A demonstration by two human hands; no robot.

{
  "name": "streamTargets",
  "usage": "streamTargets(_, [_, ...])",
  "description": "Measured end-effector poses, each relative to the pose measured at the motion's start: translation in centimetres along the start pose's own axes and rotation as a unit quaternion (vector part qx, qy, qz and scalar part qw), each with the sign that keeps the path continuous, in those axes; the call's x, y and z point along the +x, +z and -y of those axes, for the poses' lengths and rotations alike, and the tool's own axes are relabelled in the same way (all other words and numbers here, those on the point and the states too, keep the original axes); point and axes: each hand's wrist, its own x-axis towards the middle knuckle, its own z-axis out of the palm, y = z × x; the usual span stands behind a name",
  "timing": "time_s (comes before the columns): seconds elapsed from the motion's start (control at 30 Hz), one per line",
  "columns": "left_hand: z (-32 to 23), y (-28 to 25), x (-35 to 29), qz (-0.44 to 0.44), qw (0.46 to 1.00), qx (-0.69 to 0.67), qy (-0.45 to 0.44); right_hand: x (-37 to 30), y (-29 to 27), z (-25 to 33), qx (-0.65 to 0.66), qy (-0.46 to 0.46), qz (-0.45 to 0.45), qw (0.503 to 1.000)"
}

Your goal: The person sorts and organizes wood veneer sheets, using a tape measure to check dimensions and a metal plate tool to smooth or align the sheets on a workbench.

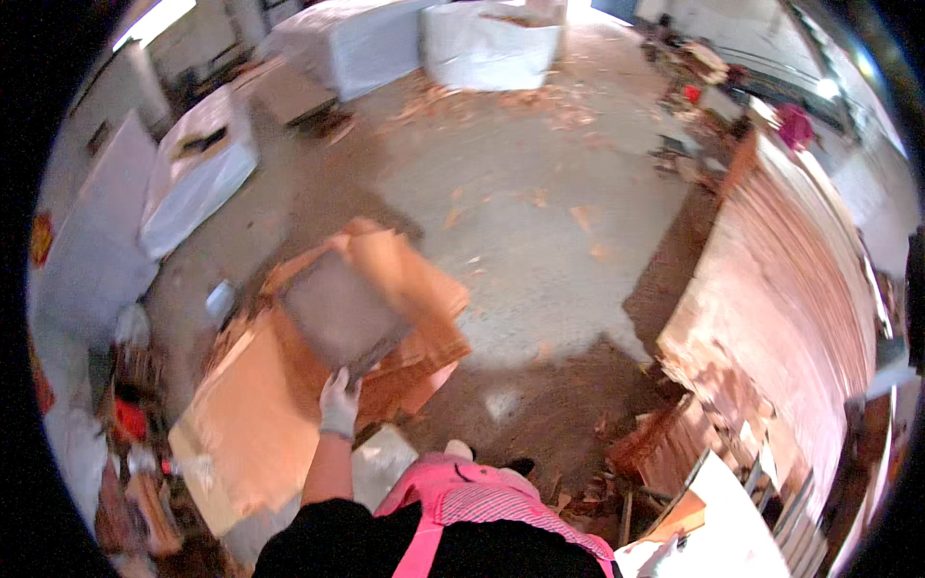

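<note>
My left hand (339, 406), in a white glove, grips the near edge of a dark grey-brown square board (345, 310). The board is over a loose pile of orange-brown veneer sheets (409, 275), and whether it rests on them I cannot tell. A paler, larger sheet (252, 424) sticks out from the pile toward the lower left. At the lower right edge, what appears to be my right hand (663, 557), also gloved, is beside a bright white panel (727, 525) and a small orange piece of veneer (678, 520). Its fingers are too blurred to read.
A tall stack of thin veneer sheets (771, 289) leans along the right, with broken pieces (674, 448) at its foot. Large white sacks (491, 46) stand at the back, and another white sack (198, 173) at the left. Wood scraps litter the concrete floor (520, 250).
</note>
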Motion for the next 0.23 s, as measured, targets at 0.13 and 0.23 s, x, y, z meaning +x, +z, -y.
streamTargets(0.13, [0.8,0.4,-0.8,-0.125,0.984,0.102,-0.075,1.1,-4.2,-6.5,0.163,0.042,0.007,0.986])
streamTargets(0.23, [2.4,1.4,-0.3,-0.229,0.878,0.401,-0.124,-2.2,-11.0,-14.6,0.214,0.068,-0.042,0.974])
